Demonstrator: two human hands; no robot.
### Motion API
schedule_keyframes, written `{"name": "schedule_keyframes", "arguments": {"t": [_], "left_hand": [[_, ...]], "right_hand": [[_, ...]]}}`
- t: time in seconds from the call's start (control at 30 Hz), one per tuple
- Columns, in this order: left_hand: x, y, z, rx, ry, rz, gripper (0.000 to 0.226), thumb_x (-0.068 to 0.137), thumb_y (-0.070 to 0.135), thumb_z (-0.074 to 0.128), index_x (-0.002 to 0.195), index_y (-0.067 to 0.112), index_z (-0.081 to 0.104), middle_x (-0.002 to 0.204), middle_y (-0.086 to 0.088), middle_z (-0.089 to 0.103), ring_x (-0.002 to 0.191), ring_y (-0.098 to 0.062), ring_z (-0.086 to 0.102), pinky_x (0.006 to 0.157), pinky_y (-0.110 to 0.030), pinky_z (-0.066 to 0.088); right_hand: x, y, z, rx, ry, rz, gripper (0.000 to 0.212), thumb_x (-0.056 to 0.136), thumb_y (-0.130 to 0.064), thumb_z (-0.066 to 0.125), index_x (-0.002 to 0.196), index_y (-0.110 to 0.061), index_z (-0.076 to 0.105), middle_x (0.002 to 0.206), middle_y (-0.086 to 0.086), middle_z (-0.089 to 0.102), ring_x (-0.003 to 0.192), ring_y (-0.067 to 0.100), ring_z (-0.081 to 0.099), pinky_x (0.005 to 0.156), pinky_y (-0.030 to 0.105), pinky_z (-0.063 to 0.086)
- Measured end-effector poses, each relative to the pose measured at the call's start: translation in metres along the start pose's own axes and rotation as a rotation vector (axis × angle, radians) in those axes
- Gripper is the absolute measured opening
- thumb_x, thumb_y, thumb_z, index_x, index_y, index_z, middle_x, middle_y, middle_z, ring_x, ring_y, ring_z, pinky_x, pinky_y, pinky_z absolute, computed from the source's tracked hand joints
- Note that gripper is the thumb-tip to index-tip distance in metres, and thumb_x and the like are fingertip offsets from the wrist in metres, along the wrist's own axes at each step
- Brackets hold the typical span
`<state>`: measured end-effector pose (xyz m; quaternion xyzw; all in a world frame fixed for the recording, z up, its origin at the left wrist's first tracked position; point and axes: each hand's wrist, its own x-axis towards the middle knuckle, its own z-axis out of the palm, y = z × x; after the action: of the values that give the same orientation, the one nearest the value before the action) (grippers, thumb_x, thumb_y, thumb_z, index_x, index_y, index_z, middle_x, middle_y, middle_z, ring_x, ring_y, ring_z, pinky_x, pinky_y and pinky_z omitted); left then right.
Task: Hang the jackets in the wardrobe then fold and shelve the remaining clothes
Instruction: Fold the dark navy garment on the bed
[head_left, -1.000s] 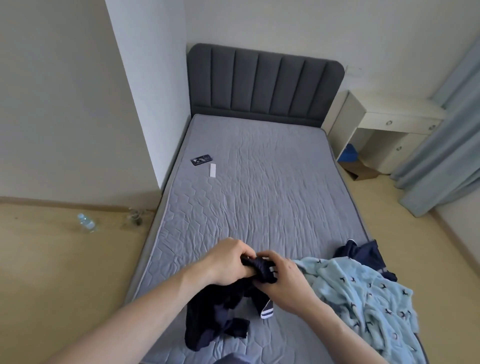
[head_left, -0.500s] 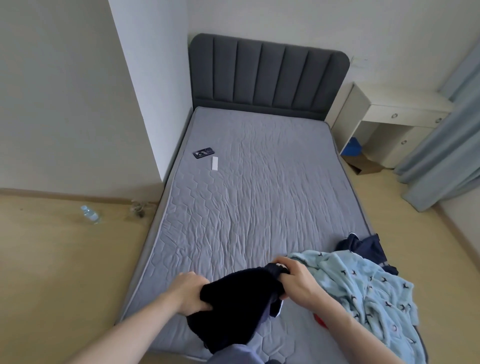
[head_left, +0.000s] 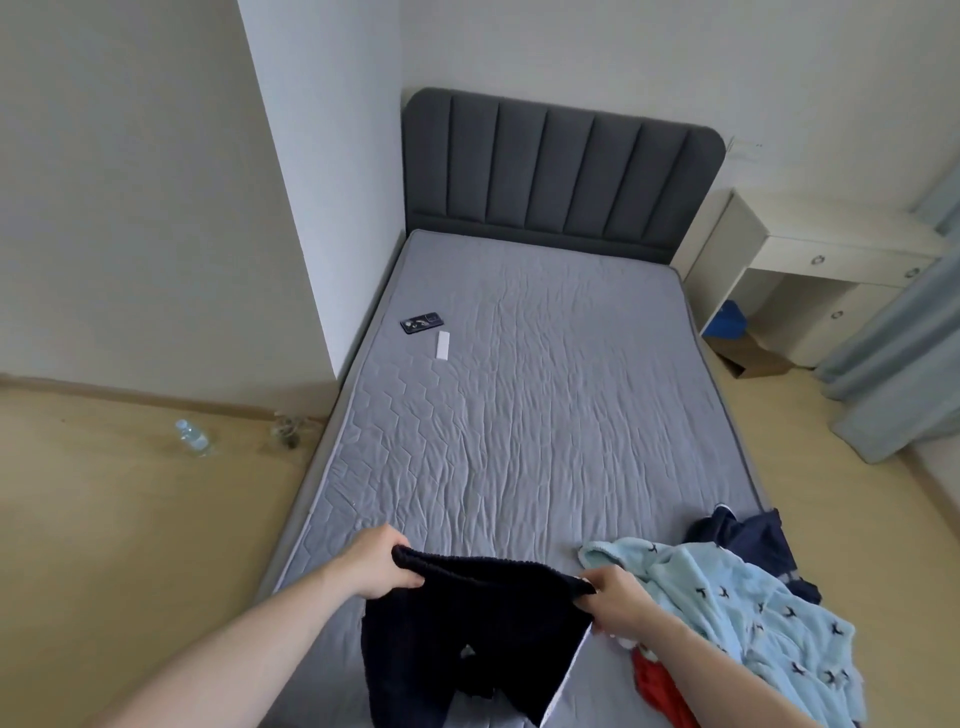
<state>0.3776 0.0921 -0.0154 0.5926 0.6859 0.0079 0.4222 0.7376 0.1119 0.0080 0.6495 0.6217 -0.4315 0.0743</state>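
Dark navy garment (head_left: 467, 639) hangs stretched between the two hands over the near edge of the bed (head_left: 519, 415). The left hand (head_left: 382, 561) grips one top corner with curled fingers, and the right hand (head_left: 618, 597) pinches the other corner. At the near right corner of the bed lies a light blue fleece garment (head_left: 737, 603) with small dark marks, partly over a navy piece (head_left: 748, 535) and something red (head_left: 657, 686). Near the left edge of the bed, a dark phone (head_left: 421, 322) lies just beside a white strip (head_left: 442, 344).
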Motion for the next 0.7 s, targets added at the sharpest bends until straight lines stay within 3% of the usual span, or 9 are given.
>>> {"name": "schedule_keyframes", "arguments": {"t": [0.07,0.13,0.2,0.3,0.37,0.47,0.6,0.7], "left_hand": [[0.013,0.024,-0.032,0.000,0.061,-0.018,0.037,0.078,0.038,0.086,0.058,0.025,0.058,0.060,0.011,0.059,0.062,-0.007,0.059,0.053,-0.018,0.039],[0.024,0.060,-0.078,-0.010,0.179,-0.006,0.036,0.081,0.034,0.084,0.059,0.023,0.058,0.064,0.005,0.065,0.065,-0.015,0.067,0.060,-0.025,0.048],[0.030,0.101,-0.134,-0.050,0.314,0.025,0.029,0.086,0.030,0.080,0.067,0.020,0.062,0.074,-0.006,0.074,0.066,-0.021,0.073,0.066,-0.031,0.055],[0.027,0.162,-0.221,-0.057,0.550,0.144,0.018,0.089,0.028,0.078,0.084,0.012,0.071,0.089,-0.011,0.074,0.085,-0.030,0.071,0.076,-0.036,0.056],[0.017,0.200,-0.273,-0.045,0.719,0.237,0.021,0.090,0.029,0.076,0.084,0.010,0.067,0.087,-0.007,0.069,0.089,-0.030,0.064,0.074,-0.035,0.049],[-0.009,0.251,-0.337,-0.057,0.943,0.378,0.016,0.090,0.028,0.075,0.082,0.020,0.064,0.083,0.000,0.063,0.086,-0.026,0.059,0.072,-0.030,0.041],[-0.045,0.298,-0.389,0.004,1.164,0.543,0.020,0.086,0.032,0.078,0.087,0.014,0.071,0.082,0.000,0.069,0.079,-0.025,0.060,0.069,-0.032,0.044],[-0.061,0.310,-0.399,0.072,1.219,0.618,0.022,0.085,0.035,0.079,0.089,0.015,0.072,0.083,0.000,0.071,0.079,-0.025,0.062,0.074,-0.037,0.051]], "right_hand": [[0.019,-0.017,-0.031,0.111,0.020,-0.023,0.018,0.089,-0.009,0.052,0.080,-0.005,0.066,0.053,0.000,0.062,0.050,0.018,0.068,0.047,0.024,0.049],[0.041,-0.043,-0.075,0.202,0.116,-0.087,0.024,0.093,-0.004,0.049,0.082,-0.010,0.070,0.058,0.002,0.067,0.059,0.028,0.075,0.050,0.029,0.055],[0.055,-0.078,-0.127,0.229,0.268,-0.184,0.029,0.092,-0.001,0.051,0.087,-0.017,0.074,0.065,0.003,0.071,0.066,0.027,0.076,0.060,0.034,0.061],[0.057,-0.136,-0.211,0.183,0.501,-0.306,0.027,0.090,-0.003,0.052,0.092,-0.020,0.074,0.075,-0.001,0.072,0.077,0.023,0.072,0.069,0.030,0.055],[0.048,-0.170,-0.264,0.161,0.626,-0.382,0.022,0.091,-0.006,0.053,0.093,-0.018,0.070,0.084,0.001,0.070,0.087,0.028,0.066,0.072,0.033,0.050],[0.019,-0.210,-0.331,0.188,0.754,-0.513,0.007,0.092,-0.019,0.063,0.094,-0.025,0.066,0.081,-0.006,0.065,0.079,0.022,0.061,0.061,0.026,0.046],[-0.027,-0.241,-0.385,0.271,0.850,-0.687,0.039,0.077,-0.045,0.084,0.107,-0.026,0.067,0.099,-0.003,0.067,0.080,0.014,0.063,0.077,0.026,0.051],[-0.049,-0.244,-0.397,0.285,0.943,-0.749,0.035,0.077,-0.058,0.076,0.097,-0.031,0.070,0.091,-0.008,0.069,0.072,-0.002,0.062,0.066,0.008,0.045]]}}
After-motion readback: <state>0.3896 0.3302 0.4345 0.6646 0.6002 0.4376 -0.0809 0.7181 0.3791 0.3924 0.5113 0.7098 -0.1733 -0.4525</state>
